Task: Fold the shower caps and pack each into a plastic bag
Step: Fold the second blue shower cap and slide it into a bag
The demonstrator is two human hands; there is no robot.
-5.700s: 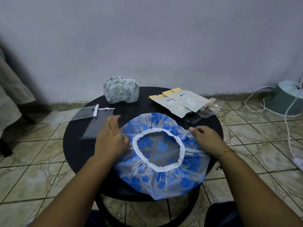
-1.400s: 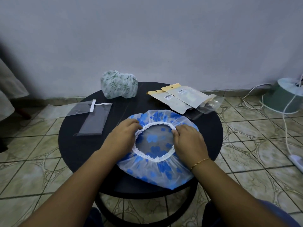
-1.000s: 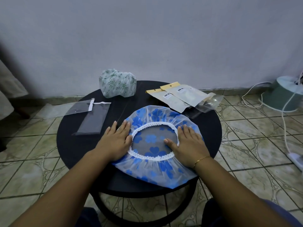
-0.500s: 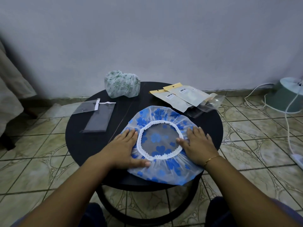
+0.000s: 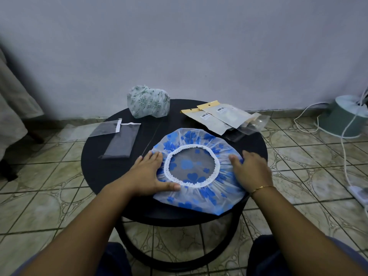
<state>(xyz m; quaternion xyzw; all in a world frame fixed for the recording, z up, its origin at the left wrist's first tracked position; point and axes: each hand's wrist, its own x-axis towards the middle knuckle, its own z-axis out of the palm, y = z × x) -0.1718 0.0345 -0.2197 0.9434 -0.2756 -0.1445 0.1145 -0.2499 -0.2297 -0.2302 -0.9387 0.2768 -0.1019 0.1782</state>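
Note:
A blue-flowered shower cap (image 5: 192,138) lies spread flat, white elastic rim facing up, on the near right part of a round black table (image 5: 103,174). My left hand (image 5: 148,174) presses flat on the cap's left side, fingers straight and thumb stretched along the rim. My right hand (image 5: 252,170) rests flat on the cap's right edge. Clear plastic bags (image 5: 119,139) lie at the table's left. A green-patterned shower cap (image 5: 149,101) sits bunched at the table's far edge.
Several packaged items with tan headers (image 5: 221,116) and a loose clear bag (image 5: 253,124) lie at the table's right rear. A fan base (image 5: 346,116) with white cables stands on the tiled floor at right. Cloth hangs at far left.
Both hands slid outward from the elastic rim to the cap's left and right sides, flattening and widening it. The cap's opening looks rounder.

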